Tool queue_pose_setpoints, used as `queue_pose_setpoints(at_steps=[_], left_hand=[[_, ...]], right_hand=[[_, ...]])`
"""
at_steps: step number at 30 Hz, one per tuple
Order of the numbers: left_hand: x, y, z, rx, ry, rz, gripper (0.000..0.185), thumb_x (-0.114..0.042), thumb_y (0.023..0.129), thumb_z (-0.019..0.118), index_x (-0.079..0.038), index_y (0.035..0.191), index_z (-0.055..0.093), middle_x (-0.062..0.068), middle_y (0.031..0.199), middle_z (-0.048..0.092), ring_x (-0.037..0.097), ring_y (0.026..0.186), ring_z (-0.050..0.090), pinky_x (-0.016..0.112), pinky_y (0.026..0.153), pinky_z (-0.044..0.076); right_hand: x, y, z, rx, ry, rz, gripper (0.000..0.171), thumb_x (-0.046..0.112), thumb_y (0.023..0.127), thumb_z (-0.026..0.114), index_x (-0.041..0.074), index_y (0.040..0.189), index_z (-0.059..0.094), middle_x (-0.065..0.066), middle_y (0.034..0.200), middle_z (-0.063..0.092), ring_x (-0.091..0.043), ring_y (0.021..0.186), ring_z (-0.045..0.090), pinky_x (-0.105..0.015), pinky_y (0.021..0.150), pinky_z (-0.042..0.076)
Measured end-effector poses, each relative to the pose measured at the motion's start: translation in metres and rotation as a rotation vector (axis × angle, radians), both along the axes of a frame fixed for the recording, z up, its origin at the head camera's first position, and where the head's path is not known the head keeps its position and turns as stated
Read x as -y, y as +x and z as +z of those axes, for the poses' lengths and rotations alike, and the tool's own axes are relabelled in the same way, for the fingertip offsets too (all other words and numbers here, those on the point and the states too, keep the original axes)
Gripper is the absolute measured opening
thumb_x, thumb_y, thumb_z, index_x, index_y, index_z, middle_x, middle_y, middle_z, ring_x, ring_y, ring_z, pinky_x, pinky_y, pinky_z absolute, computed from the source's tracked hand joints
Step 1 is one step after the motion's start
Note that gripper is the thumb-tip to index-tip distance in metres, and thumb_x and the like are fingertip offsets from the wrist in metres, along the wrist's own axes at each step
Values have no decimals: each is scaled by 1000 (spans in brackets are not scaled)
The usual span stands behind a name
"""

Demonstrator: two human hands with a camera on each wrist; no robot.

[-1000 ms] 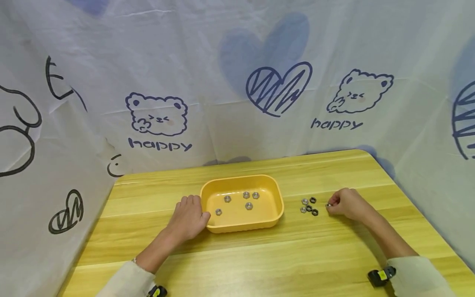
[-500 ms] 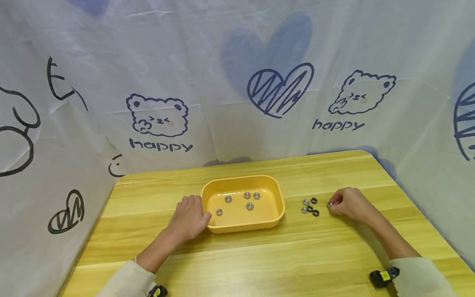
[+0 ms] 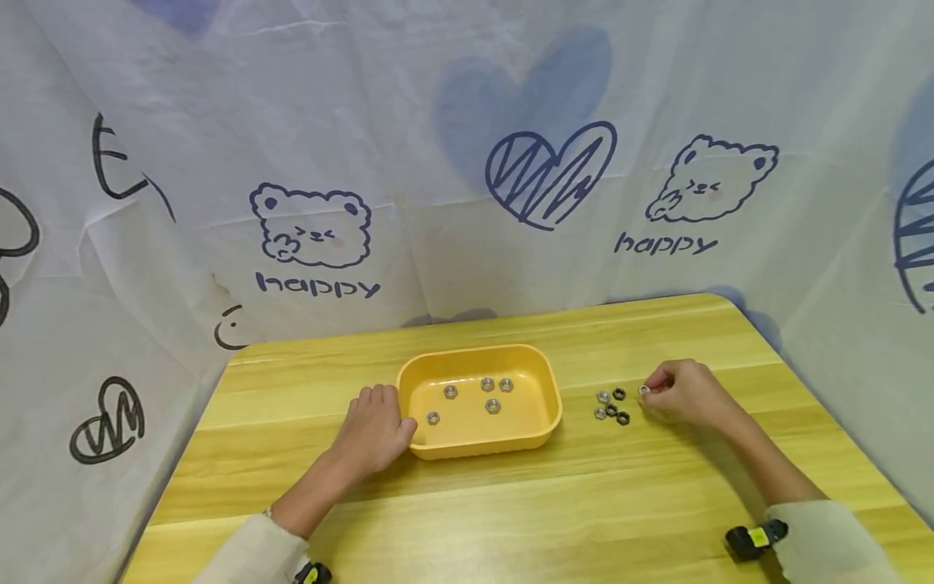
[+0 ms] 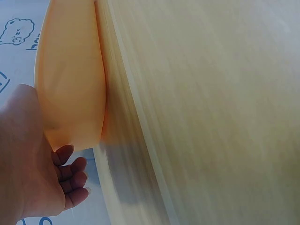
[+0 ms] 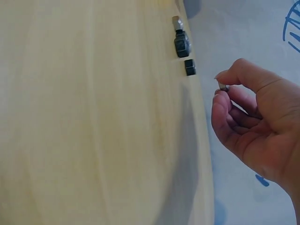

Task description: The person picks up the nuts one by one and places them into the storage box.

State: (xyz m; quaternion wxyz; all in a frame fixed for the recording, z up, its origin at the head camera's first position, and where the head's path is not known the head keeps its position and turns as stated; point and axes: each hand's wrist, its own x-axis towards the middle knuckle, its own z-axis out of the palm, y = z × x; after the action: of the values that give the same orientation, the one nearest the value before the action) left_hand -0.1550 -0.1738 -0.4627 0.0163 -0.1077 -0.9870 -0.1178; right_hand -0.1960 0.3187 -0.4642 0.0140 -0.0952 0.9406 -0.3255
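A yellow plastic tray point(image 3: 553, 418) sits mid-table with several silver hex nuts point(image 3: 493, 405) inside. My left hand point(image 3: 375, 428) rests against the tray's left end, its thumb on the rim; the left wrist view shows the tray wall point(image 4: 70, 84) beside my curled fingers point(image 4: 70, 171). A small cluster of silver and black nuts point(image 3: 611, 405) lies on the table right of the tray. Just right of that cluster, my right hand point(image 3: 682, 393) pinches one silver nut point(image 3: 644, 391) between thumb and fingertip, lifted a little off the wood; the right wrist view shows this nut point(image 5: 222, 86) and the cluster point(image 5: 182, 46).
The wooden table point(image 3: 511, 503) has rounded corners and is walled on three sides by a white cloth printed with bears and hearts point(image 3: 547, 174). Bare wood lies in front of the tray and hands.
My right hand has lifted slightly and shifted up with the silver nut pinched in it. The left hand and tray have stayed put.
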Motion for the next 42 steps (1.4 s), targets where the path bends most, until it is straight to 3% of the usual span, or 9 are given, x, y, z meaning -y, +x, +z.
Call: queue_pose_setpoints(at_steps=[14,24,42], left_hand=[[-2,0,0,-11,21,4,22,-26,93,52,-4,91,49,10,87,44,28,83,37,37,75,29],[-1,0,3,1,15,3,22,-26,93,51,-4,91,48,10,87,44,28,83,37,37,75,29],[-1,-1,4,22,5,12,23,-27,94,52,-4,94,49,10,89,44,28,84,38,37,76,30]], right_hand=[[12,0,19,-19,-206,61,18,14,87,80,0,97,74,-11,95,78,0,77,67,-20,71,56],[27,2,31,62,-295,63,22,13,88,79,-2,102,73,-14,99,77,-6,80,70,-23,72,58],[65,-4,43,127,-443,129,24,11,87,78,-5,103,70,-6,96,77,-7,82,72,-25,76,60]])
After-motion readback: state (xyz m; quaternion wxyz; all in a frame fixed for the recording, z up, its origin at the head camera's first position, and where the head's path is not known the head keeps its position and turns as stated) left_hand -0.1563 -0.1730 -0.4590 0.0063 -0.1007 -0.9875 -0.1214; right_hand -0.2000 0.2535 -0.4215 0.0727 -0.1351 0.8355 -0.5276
